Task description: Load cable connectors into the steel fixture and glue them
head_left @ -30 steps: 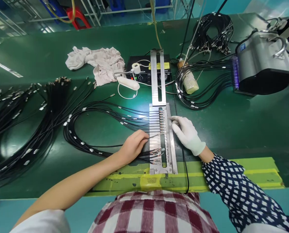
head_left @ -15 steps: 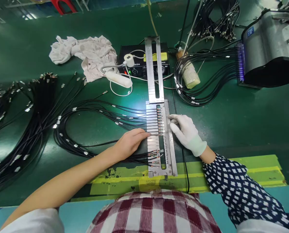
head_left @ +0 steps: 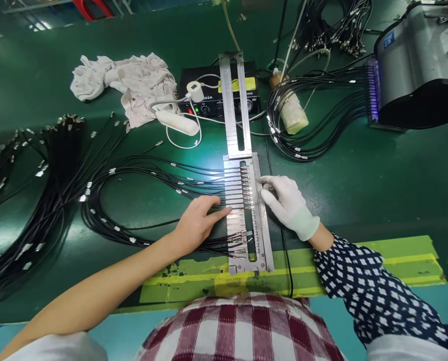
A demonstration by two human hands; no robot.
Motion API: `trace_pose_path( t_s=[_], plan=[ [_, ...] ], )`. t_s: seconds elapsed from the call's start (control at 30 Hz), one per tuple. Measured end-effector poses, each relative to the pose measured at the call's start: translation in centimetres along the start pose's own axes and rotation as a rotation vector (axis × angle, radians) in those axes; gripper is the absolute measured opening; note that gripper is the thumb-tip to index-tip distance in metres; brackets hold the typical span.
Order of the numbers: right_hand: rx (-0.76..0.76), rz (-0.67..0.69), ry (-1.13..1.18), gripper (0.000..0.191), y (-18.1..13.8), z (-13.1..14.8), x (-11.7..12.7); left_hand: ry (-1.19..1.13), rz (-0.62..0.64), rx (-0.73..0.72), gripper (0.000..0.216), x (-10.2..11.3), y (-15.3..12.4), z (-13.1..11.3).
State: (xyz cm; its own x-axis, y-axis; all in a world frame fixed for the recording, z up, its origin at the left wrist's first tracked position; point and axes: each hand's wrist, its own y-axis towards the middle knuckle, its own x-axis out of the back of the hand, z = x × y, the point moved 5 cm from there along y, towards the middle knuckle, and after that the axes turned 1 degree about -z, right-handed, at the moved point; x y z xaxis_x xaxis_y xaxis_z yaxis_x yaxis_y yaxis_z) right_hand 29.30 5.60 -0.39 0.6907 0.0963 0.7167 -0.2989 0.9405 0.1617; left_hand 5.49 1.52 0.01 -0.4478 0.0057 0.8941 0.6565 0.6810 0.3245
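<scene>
A slotted metal cable fixture (head_left: pixel 237 220) lies in front of me. Thin black cables (head_left: pixel 209 190) enter it from the left, and their stripped ends with small metal connectors (head_left: pixel 245 188) sit in a row across its slot. Lower down, more loose cable ends (head_left: pixel 241 240) rest over the fixture. My bare left hand (head_left: pixel 197 220) is at the fixture's left edge, thumb and forefinger apart, one fingertip touching the edge below the lowest seated cable. My gloved right hand (head_left: pixel 289 205) grips the fixture's right rail with bent fingers; the exact fingertip contact is partly hidden.
Behind the fixture stands a black control box (head_left: pixel 205 103) with a hinged-looking metal frame (head_left: pixel 228 100) in front. A crumpled cloth (head_left: pixel 141 85) lies left of it. Cable bundles (head_left: pixel 64 165) fill the left side. A grey machine (head_left: pixel 415 65) with cables attached stands right.
My left thumb and forefinger have parted from their pinch at the fixture's edge. My right hand stays on the rail. The whole view has shifted slightly.
</scene>
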Motion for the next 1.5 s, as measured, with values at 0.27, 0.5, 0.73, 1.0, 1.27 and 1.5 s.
trace_pose_path(
  t_s=[0.27, 0.5, 0.73, 1.0, 1.27, 1.5],
  plan=[
    [-0.015, -0.025, -0.046, 0.031, -0.4, -0.1, 0.0, -0.051, 0.203, 0.125, 0.036, 0.3, -0.9, -0.7],
    [0.025, -0.018, -0.057, 0.030, -1.6, 0.1, 0.3, -0.344, 0.459, 0.427, 0.018, 3.0, -4.6, -1.2],
    [0.014, -0.017, -0.080, 0.031, -1.2, -0.5, 0.0, -0.247, 0.560, 0.492, 0.009, 5.1, -7.2, 0.7],
    [0.026, -0.023, -0.077, 0.031, -1.3, -0.6, 0.0, -0.369, 0.570, 0.633, 0.014, 5.8, -7.2, 2.0],
    [0.022, -0.026, -0.056, 0.028, -1.4, -0.4, 0.1, -0.665, 0.538, 0.706, 0.025, 5.6, -8.0, 3.7],
    [0.018, -0.017, -0.046, 0.027, -1.3, -0.3, 0.1, -0.317, 0.317, 0.540, 0.017, 4.6, -5.7, 2.2]
  ],
)
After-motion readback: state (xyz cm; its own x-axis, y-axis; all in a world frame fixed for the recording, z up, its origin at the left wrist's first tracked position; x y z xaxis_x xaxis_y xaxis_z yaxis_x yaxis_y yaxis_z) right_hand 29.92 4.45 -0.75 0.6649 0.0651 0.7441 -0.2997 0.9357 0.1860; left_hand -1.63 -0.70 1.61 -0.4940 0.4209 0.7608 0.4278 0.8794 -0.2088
